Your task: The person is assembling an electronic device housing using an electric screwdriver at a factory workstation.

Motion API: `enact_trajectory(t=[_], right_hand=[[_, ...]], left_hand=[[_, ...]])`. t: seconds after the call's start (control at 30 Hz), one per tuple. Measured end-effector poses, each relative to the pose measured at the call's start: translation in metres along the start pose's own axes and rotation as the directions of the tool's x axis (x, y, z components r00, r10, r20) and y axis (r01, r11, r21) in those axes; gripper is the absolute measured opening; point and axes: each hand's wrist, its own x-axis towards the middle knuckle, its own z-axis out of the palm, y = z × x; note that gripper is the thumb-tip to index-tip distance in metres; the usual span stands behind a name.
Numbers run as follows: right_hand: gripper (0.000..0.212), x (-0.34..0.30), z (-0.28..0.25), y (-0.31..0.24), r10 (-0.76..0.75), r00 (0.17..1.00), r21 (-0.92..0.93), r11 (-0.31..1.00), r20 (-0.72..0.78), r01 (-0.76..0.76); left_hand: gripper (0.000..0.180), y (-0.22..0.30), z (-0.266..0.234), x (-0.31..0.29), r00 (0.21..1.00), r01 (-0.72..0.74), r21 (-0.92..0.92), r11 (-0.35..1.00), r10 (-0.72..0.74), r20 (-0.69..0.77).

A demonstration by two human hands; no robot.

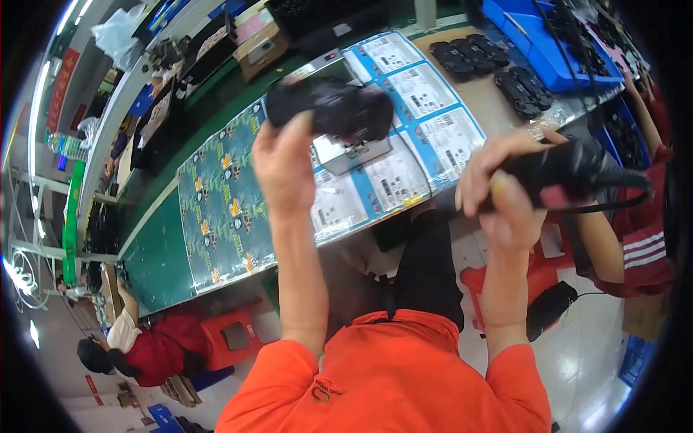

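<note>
Raised over the workbench, my left hand [287, 169] is closed around a dark, rounded plastic part [332, 108]; motion blurs it, so its exact kind is unclear. Below that part sits a small silver metal fixture [357, 155]. My right hand [511, 216] grips a black, cylindrical corded tool [567, 169] that looks like an electric screwdriver. It is held nearly level, past the bench's front edge, its thick cord looping at the right end. Its tip is blurred. Fingers [498, 155] show along the tool's far side; whether all are mine I cannot tell.
Several black plastic housings [523, 92] lie on the bench's right, beside a blue bin [534, 43]. Printed sheets [440, 137] and a patterned mat [220, 195] cover the bench. A co-worker's striped red sleeve [646, 252] is close at right; another person [155, 346] sits left. A red stool [473, 289] stands below.
</note>
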Motion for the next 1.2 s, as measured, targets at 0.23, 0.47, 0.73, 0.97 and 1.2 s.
enact_trajectory(t=[0.23,0.47,0.73,0.97,1.2], right_hand=[[0.011,0.075,0.082,0.081,-0.185,0.973,0.12,0.972,-0.14,0.202],[0.011,0.084,0.103,0.123,-0.308,0.949,-0.289,0.904,0.064,0.313],[0.024,0.101,0.119,0.11,0.128,0.992,-0.247,0.961,-0.001,-0.125],[0.02,0.047,0.133,0.1,-0.008,0.996,0.32,0.947,0.094,-0.023],[0.015,0.031,0.149,0.123,-0.022,0.99,0.227,0.974,0.14,-0.011]], left_hand=[[0.038,-0.009,-0.129,-0.081,0.898,0.132,-0.535,0.835,-0.329,-0.292],[0.037,-0.041,-0.145,-0.122,0.806,0.315,-0.587,0.746,-0.536,-0.249],[0.034,-0.037,-0.121,-0.116,0.826,0.428,-0.341,0.837,-0.516,-0.229],[0.03,-0.043,-0.112,-0.119,0.84,0.463,-0.163,0.871,-0.49,-0.233],[0.027,-0.044,-0.112,-0.115,0.834,0.457,-0.193,0.868,-0.494,-0.245]])
